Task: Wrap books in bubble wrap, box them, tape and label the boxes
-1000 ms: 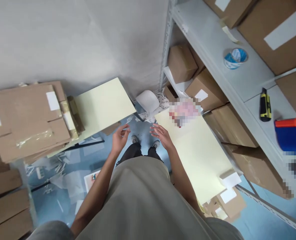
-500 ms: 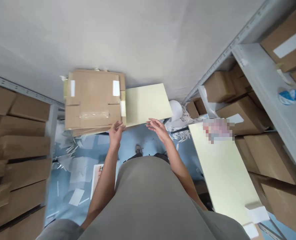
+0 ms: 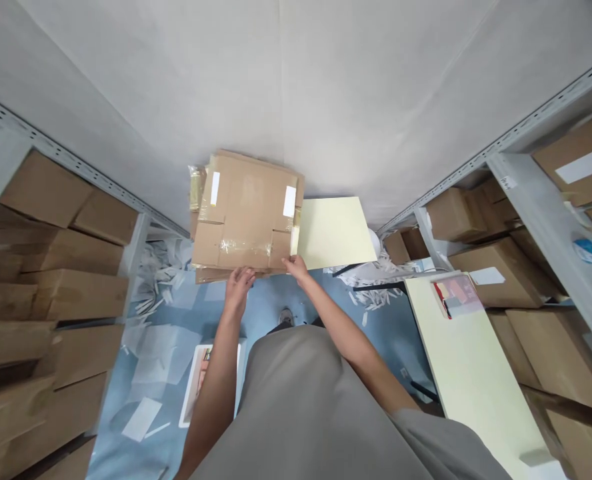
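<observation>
A flattened cardboard box (image 3: pixel 249 207) with two white labels and clear tape lies on top of a stack of flat cardboard. My right hand (image 3: pixel 297 267) pinches its near right corner, thumb on top and the other fingers partly hidden under the edge. At the middle of the near edge, my left hand (image 3: pixel 239 288) is closed on the same box with curled fingers. The stack rests on the left of a pale yellow tabletop (image 3: pixel 333 233), whose right part shows bare.
Shelves of brown cartons (image 3: pixel 93 293) stand left, with more cartons (image 3: pixel 499 267) right. A second pale table (image 3: pixel 476 373) holds a red-and-pink packet (image 3: pixel 456 297). A white bin (image 3: pixel 193 387) and loose paper (image 3: pixel 143 419) lie on the blue floor (image 3: pixel 276 297). White scraps are heaped beneath the tables.
Both hands, open and apart before, have come to the near edge of the flattened box and closed on it. The box now sits slightly turned. The view has shifted left.
</observation>
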`<state>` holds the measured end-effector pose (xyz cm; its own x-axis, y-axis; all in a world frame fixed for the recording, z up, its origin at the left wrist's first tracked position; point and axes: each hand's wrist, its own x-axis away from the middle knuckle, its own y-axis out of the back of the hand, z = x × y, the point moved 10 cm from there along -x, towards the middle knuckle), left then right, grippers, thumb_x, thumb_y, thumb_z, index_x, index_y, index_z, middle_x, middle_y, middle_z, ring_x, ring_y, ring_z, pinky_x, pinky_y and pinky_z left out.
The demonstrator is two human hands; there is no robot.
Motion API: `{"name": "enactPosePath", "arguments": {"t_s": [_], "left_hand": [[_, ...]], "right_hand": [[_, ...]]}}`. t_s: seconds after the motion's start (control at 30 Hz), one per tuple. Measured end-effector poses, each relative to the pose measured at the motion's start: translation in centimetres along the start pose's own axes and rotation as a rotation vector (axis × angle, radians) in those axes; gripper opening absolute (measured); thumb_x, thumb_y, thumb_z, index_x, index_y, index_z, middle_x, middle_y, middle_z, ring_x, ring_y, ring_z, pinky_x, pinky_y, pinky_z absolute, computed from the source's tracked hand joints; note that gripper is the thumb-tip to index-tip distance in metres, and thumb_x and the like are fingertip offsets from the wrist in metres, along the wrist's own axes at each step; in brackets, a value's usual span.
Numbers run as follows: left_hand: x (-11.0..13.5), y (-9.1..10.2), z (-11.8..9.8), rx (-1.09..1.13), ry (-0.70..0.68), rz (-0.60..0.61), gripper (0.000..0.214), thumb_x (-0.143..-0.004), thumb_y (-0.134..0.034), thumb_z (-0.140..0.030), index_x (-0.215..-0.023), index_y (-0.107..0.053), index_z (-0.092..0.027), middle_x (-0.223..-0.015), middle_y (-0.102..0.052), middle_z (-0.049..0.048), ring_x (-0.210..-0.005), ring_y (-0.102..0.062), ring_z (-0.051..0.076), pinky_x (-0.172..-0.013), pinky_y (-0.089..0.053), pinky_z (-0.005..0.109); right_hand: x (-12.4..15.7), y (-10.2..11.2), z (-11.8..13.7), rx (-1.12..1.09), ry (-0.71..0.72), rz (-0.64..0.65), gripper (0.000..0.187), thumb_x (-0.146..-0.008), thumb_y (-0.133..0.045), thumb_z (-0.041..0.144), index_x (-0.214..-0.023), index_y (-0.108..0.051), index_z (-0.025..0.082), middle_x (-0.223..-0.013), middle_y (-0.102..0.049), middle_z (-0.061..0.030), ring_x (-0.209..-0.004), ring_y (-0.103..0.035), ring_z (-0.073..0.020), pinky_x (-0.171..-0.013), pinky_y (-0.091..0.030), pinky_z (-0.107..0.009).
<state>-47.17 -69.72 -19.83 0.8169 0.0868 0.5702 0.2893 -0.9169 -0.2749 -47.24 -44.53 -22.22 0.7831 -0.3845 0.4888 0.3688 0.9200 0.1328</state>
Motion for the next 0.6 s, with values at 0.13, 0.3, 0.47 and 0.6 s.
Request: {"name": "enactPosePath", "arguments": {"t_s": [0.13,0.3,0.47,0.6], "left_hand": [[-0.6,0.2,0.1,0.020,0.022,0.041,0.034,-0.087,-0.083,-0.013,-0.113,-0.064,-0.021,-0.118,-0.076,0.0089,-0.105,-0.079,0.018,-0.113,-0.056,0.040],[-1.0,-0.4,-0.2,0.047,0.027,0.070,0.026,-0.088,-0.085,-0.016,-0.105,-0.067,-0.019,-0.103,-0.078,0.0068,-0.101,-0.080,0.019,-0.111,-0.058,0.040],[-0.9,-2.4,0.2,0.061,0.113,0.145,0.018,-0.093,-0.085,-0.027,-0.094,-0.070,-0.017,-0.101,-0.080,0.0110,-0.101,-0.081,0.020,-0.112,-0.059,0.039],[-1.5,-3.7,0.2,0.069,0.164,0.130,0.019,-0.096,-0.083,-0.031,-0.098,-0.070,-0.016,-0.097,-0.080,0.0115,-0.098,-0.081,0.019,-0.111,-0.060,0.038]], "right_hand": [[-0.3,0.9,-0.4,0.030,-0.104,-0.146,0.029,-0.069,-0.085,0.042,-0.082,-0.066,0.023,-0.078,-0.072,-0.0012,-0.090,-0.071,-0.0229,-0.081,-0.056,-0.032],[0.5,0.7,1.2,-0.023,-0.078,-0.107,0.041,-0.059,-0.091,0.053,-0.072,-0.066,0.022,-0.068,-0.067,0.0021,-0.079,-0.066,-0.0194,-0.074,-0.051,-0.029],[1.9,-1.6,2.8,-0.082,-0.010,0.004,0.040,-0.065,-0.089,0.056,-0.078,-0.073,0.021,-0.077,-0.075,-0.0010,-0.082,-0.069,-0.0200,-0.080,-0.055,-0.031],[1.3,-0.4,3.0,-0.104,0.016,-0.079,0.042,-0.073,-0.082,0.054,-0.099,-0.073,0.022,-0.106,-0.079,-0.0080,-0.109,-0.073,-0.0253,-0.097,-0.057,-0.037]]}}
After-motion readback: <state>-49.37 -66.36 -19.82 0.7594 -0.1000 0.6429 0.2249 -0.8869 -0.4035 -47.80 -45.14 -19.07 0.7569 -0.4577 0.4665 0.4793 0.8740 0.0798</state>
